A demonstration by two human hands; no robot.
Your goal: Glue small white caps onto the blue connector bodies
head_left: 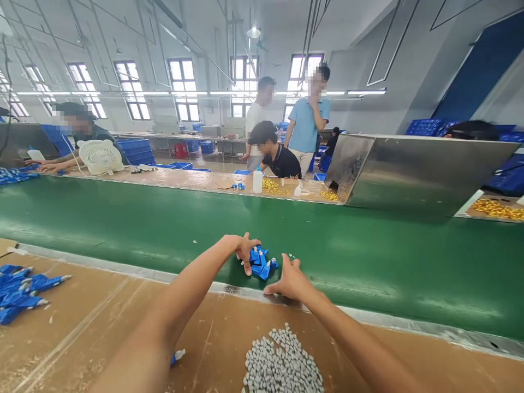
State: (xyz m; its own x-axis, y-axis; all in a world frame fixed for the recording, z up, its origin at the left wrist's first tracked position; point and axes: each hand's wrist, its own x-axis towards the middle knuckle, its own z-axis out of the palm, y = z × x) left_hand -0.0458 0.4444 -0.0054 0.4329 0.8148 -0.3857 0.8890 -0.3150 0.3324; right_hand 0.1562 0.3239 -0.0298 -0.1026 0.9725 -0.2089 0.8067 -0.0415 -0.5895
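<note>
A small heap of blue plastic connectors with white tips lies on the green conveyor belt, near its front edge. My left hand cups the heap from the left, fingers curled against it. On the heap's right, my right hand rests with its fingers spread over the belt's edge. Both arms reach forward from the cardboard-covered bench. Neither hand lifts a connector.
A pile of small grey caps sits on the bench in front of me. More blue connectors lie at the left. Across the belt, people sit and stand by a far bench with a white bottle, a fan and a steel hood.
</note>
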